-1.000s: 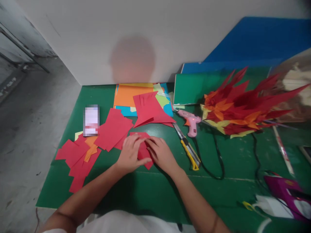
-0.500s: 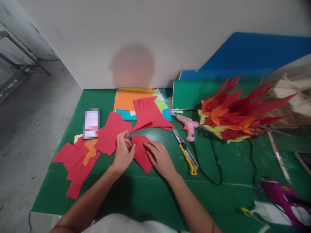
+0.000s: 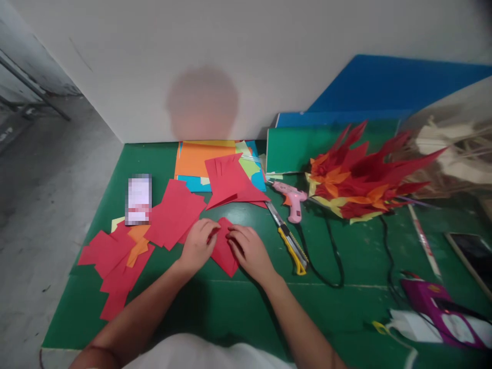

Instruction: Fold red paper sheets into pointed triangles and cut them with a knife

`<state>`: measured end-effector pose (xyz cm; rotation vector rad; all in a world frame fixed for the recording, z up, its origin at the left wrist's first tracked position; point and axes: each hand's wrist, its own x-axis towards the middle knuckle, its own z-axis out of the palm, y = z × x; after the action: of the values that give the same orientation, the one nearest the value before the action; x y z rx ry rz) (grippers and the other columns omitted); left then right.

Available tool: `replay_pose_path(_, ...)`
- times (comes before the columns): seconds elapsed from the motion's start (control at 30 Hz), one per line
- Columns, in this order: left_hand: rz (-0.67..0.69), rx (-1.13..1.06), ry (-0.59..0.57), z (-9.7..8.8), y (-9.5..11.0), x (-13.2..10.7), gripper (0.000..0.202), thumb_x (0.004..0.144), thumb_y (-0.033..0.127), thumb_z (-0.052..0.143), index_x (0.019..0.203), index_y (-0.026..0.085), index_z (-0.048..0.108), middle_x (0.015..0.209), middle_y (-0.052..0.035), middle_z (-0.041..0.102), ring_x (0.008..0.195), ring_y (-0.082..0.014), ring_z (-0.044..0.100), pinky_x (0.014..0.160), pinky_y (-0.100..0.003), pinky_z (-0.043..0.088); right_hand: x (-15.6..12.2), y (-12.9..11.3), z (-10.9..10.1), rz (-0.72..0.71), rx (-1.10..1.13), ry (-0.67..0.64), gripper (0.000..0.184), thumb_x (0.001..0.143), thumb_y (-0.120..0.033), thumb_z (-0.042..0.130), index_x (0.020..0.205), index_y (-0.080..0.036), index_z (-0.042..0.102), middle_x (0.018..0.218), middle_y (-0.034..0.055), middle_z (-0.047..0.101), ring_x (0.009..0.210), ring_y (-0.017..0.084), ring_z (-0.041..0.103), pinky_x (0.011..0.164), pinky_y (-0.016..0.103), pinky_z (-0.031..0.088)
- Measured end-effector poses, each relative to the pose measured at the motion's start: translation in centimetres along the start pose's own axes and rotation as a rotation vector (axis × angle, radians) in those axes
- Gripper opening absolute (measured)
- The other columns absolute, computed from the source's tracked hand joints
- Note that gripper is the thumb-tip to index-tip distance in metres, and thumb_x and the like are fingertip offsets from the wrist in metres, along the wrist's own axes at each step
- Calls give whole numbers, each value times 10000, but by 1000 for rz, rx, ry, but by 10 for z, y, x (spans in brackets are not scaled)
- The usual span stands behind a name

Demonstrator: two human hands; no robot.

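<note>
A small sheet of red paper (image 3: 225,252) lies on the green tabletop between my hands, with its upper corners folded toward the middle and a pointed end toward me. My left hand (image 3: 199,245) has its fingers curled on the paper's upper left edge, thumb close to the index finger. From the other side, my right hand (image 3: 251,252) presses bent fingertips on the upper right edge. The fingertips partly hide the folds. Cut red paper pieces (image 3: 177,212) lie just left of my left hand. To the right of my right hand rests a yellow utility knife (image 3: 292,248), its blade extended.
A pink glue gun (image 3: 292,199) with a black cord lies beyond the knife. Red and orange paper flames (image 3: 369,179) stand at right. Stacked coloured sheets (image 3: 203,158) lie by the wall. A phone (image 3: 138,199) and more red pieces (image 3: 115,256) are left. A purple object (image 3: 426,294) sits front right.
My left hand has moved in onto the paper, and its upper left part is now folded inward, making the sheet narrower. The view has shifted slightly right.
</note>
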<state>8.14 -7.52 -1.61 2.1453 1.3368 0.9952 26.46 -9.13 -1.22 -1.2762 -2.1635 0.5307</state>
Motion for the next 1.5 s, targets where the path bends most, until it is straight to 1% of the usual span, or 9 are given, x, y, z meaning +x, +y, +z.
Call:
replay_pose_path(0.1, -22, 12, -2, 1, -2, -1, 163, 859, 50, 484, 923, 181, 558, 865, -38, 598, 802, -162, 565, 735, -298, 498, 0, 0, 0, -5, 4, -3, 186, 932, -161, 455, 1009, -184, 623, 1094, 104, 649, 959, 222, 564, 848, 392, 486)
replay_pose_path(0.23, 65, 93, -93, 5, -3, -4, 228, 829, 7, 469, 930, 180, 578, 928, -52, 613, 867, -185, 552, 777, -320, 485, 0, 0, 0, -11, 13, 12, 198, 933, -168, 454, 1009, -184, 636, 1095, 106, 656, 953, 220, 569, 842, 398, 496)
replay_pose_path(0.4, 35, 224, -103, 12, 2, -5, 198, 864, 42, 452, 932, 174, 583, 951, -70, 597, 866, -195, 544, 764, -322, 489, 0, 0, -1, -20, 15, 35, 201, 935, -181, 452, 991, -196, 644, 1077, 103, 660, 931, 227, 585, 817, 413, 510)
replay_pose_path(0.53, 76, 329, -120, 14, 6, -4, 179, 901, 77, 435, 960, 165, 581, 972, -89, 602, 851, -206, 552, 766, -350, 500, 0, -1, -3, -19, 20, 36, 202, 931, -173, 453, 988, -197, 646, 1080, 106, 664, 946, 229, 581, 826, 419, 513)
replay_pose_path(0.87, 252, 272, -142, 5, 4, -7, 229, 949, 121, 384, 944, 148, 611, 972, -97, 665, 888, -192, 632, 833, -364, 546, -2, 3, 0, -4, 67, 62, 195, 926, -172, 470, 996, -194, 650, 1098, 102, 677, 967, 222, 598, 846, 408, 509)
replay_pose_path(1.07, 238, 256, -231, 4, -3, -20, 284, 985, 192, 380, 1160, 189, 603, 1154, -85, 667, 1089, -178, 626, 952, -369, 543, -2, 4, -4, -23, 98, 85, 214, 945, -182, 446, 997, -196, 653, 1075, 97, 696, 997, 206, 621, 861, 404, 510)
replay_pose_path(1.13, 266, 272, -236, 4, -2, -24, 297, 979, 185, 398, 1210, 165, 585, 1212, -101, 653, 1166, -196, 594, 985, -390, 524, -4, 5, -5, -29, 99, 74, 212, 943, -183, 453, 979, -203, 661, 1085, 96, 698, 1008, 208, 628, 872, 414, 510)
replay_pose_path(1.3, 396, 457, -208, 6, 3, -31, 317, 959, 113, 403, 1222, 90, 580, 1279, -131, 621, 1264, -242, 529, 1039, -439, 465, -10, 9, -8, -59, 113, 18, 228, 933, -174, 470, 1034, -211, 670, 1139, 91, 693, 1057, 208, 627, 926, 441, 501)
replay_pose_path(1.5, 413, 529, -241, 9, 0, -37, 318, 958, 100, 388, 1211, 80, 580, 1312, -128, 596, 1308, -245, 481, 1065, -418, 446, -10, 10, -11, -68, 100, -20, 258, 932, -177, 468, 1073, -222, 679, 1154, 93, 691, 1054, 208, 631, 927, 454, 508)
